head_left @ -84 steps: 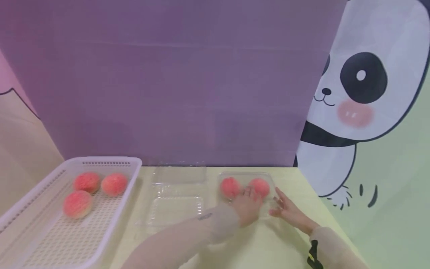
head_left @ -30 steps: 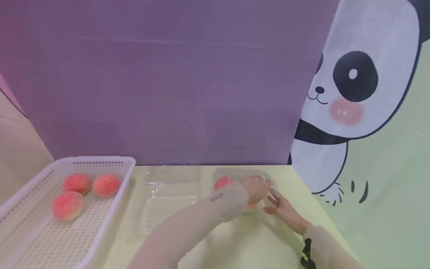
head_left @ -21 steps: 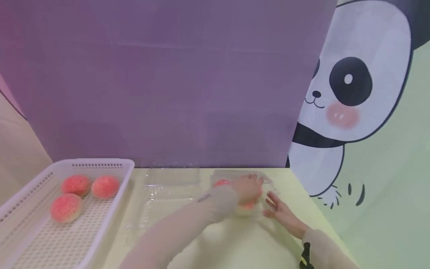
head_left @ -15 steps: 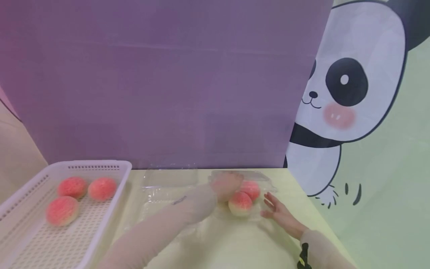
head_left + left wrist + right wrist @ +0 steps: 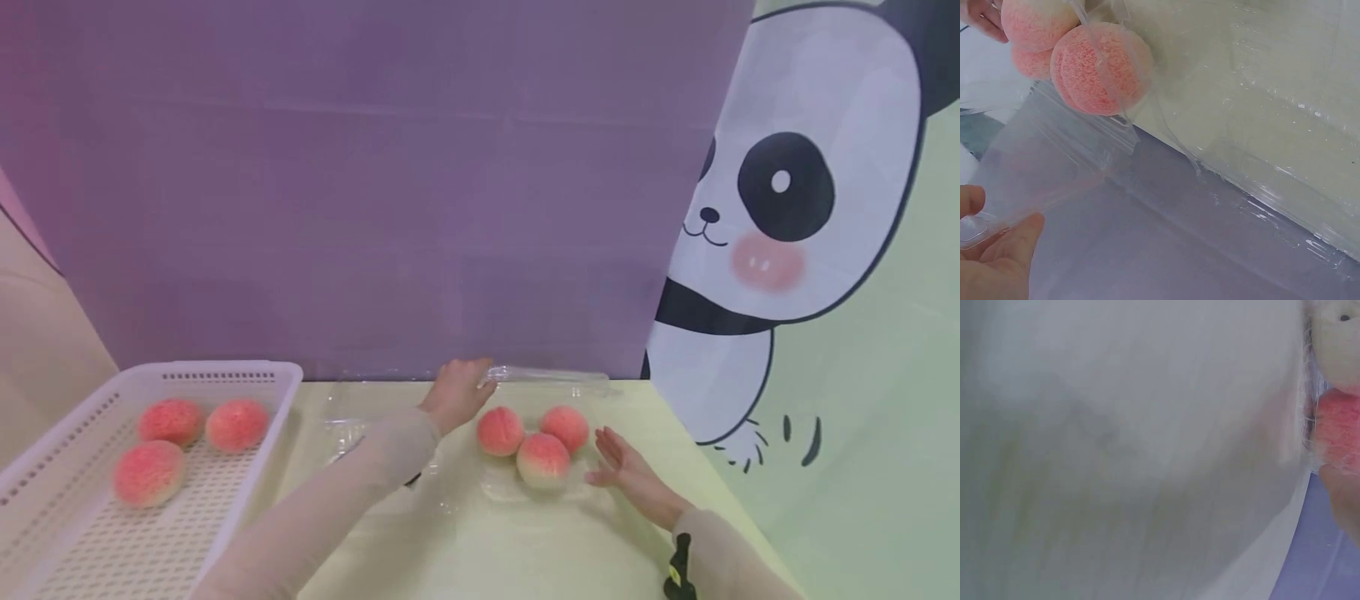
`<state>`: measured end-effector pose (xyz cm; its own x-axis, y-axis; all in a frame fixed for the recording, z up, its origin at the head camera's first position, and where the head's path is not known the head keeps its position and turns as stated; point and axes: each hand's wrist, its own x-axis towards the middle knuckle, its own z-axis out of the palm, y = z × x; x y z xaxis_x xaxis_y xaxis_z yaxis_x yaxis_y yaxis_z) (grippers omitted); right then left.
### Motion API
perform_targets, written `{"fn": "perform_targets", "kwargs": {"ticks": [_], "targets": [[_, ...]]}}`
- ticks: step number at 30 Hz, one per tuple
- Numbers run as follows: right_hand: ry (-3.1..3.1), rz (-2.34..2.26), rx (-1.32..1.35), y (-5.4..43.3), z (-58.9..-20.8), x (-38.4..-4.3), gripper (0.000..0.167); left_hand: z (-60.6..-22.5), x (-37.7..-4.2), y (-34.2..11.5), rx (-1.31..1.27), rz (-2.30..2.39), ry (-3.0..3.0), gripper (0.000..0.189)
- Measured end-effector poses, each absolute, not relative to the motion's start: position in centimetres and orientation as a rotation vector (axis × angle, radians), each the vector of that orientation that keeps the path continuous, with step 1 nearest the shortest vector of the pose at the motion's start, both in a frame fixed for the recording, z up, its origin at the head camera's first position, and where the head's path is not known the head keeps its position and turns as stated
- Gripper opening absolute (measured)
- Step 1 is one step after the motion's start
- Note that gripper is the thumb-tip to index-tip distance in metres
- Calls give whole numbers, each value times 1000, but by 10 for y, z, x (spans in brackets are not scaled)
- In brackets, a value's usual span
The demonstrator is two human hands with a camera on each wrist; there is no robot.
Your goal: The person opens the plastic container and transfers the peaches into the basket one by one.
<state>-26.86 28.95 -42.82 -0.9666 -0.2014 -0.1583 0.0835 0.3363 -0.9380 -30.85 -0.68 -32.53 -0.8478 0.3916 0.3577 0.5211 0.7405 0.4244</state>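
Three fuzzy pink-and-cream peaches, among them the front peach (image 5: pixel 543 461), the left peach (image 5: pixel 500 431) and the right peach (image 5: pixel 565 428), sit together in a clear plastic clamshell box (image 5: pixel 502 490). Its hinged lid (image 5: pixel 551 375) stands raised at the back. My left hand (image 5: pixel 459 393) is at the lid's left end; the left wrist view shows thumb and fingers (image 5: pixel 1016 244) pinching the lid's clear edge. My right hand (image 5: pixel 633 477) is beside the box's right side, fingers extended, holding nothing. In the right wrist view only part of a hand (image 5: pixel 1342 500) shows.
A white perforated basket (image 5: pixel 258 492) with three more peaches (image 5: pixel 171 422) stands on the left. A second clear box (image 5: pixel 352 437), its lid raised, lies partly behind my left arm. A purple wall (image 5: pixel 375 208) rises directly behind the pale table (image 5: pixel 487 550).
My left hand has moved from over the peaches to the left and back, onto the lid's edge. The lid now stands more upright, and all three peaches show. My right hand has barely moved.
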Motion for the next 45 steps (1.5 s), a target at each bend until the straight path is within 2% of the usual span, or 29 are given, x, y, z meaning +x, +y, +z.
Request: {"fn": "perform_targets", "kwargs": {"ticks": [7,17,27,33,40,45], "targets": [[2320,-1678,-94,292,-429,-267,95,-327,-310,-1,-710,-822,-2706,37],[2399,-1664,-108,287,-428,-263,91,-318,-309,2,-677,-799,-2726,29],[2420,-1640,-125,286,-430,-262,94,-323,-311,-4,-657,-966,-2767,42],[2411,-1651,-122,286,-431,-261,93,-328,-323,-10,-580,-1074,-2750,24],[2410,-1653,-154,287,-431,-261,92,-330,-342,-12,-484,-1118,-2793,18],[2393,-1666,-153,287,-429,-260,92,-346,-352,-12,-413,-1209,-2949,17]]}}
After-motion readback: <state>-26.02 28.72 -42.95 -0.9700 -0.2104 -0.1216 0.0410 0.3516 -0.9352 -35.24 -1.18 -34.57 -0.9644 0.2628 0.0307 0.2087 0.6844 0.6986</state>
